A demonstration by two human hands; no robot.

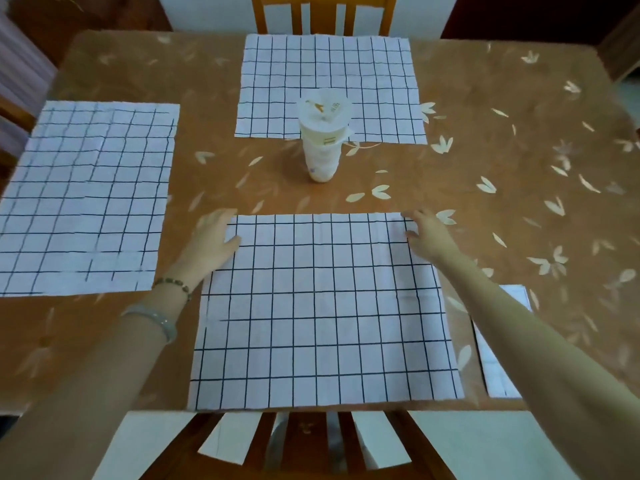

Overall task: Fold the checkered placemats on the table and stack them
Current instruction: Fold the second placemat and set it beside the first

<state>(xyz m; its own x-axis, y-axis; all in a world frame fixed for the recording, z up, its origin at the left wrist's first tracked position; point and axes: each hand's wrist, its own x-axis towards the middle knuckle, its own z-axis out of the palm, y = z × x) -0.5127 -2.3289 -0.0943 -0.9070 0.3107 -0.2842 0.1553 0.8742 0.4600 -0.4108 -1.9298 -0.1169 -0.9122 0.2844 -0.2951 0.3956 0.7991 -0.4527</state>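
Observation:
A white checkered placemat (pixel 322 306) lies flat at the near table edge in front of me. My left hand (pixel 213 239) pinches its far left corner, thumb on top of the cloth. My right hand (pixel 427 237) pinches its far right corner with curled fingers. A second placemat (pixel 86 199) lies flat on the left, and a third placemat (pixel 329 74) lies flat at the far side. A smaller folded placemat (pixel 498 358) sits at the near right, partly hidden under my right forearm.
A tall white cup stack (pixel 323 140) stands mid-table, overlapping the far placemat's near edge. The table (pixel 519 150) wears a brown leaf-print cover. One wooden chair (pixel 311 441) is tucked in at the near edge, another chair (pixel 322 12) at the far edge.

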